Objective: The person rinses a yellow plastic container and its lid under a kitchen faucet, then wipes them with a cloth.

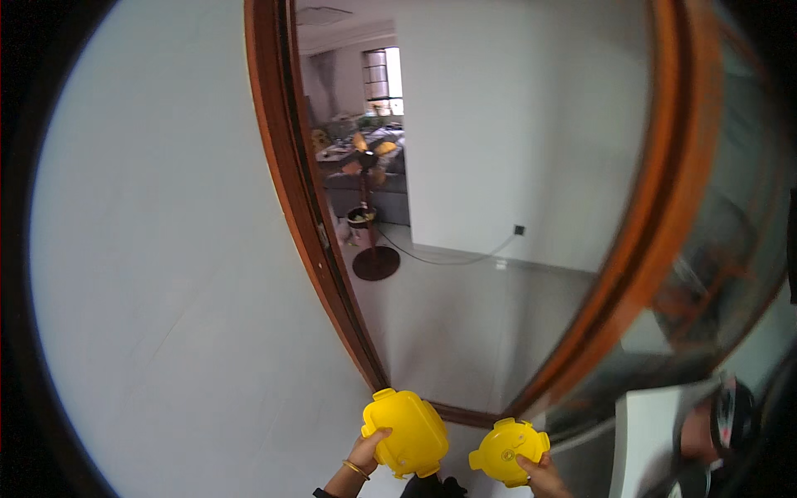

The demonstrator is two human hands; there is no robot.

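My left hand (368, 449), with a gold-coloured bangle at its wrist, grips a yellow rectangular snap-lock container lid (408, 429) by its left edge, thumb on top. In my right hand (540, 473) is a round yellow snap-lock lid (507, 453), thumb near its centre mark. Both lids have clip tabs around their rims and are held apart, low in the view. Whether containers sit beneath the lids cannot be told.
A doorway with a reddish-brown wooden frame (311, 218) stands ahead. Beyond it are a standing fan (375, 263), a waste bin (360, 230), a grey sofa (386, 205) and a cable along the floor. A white surface (647, 429) bearing a dark, blurred object lies at the lower right.
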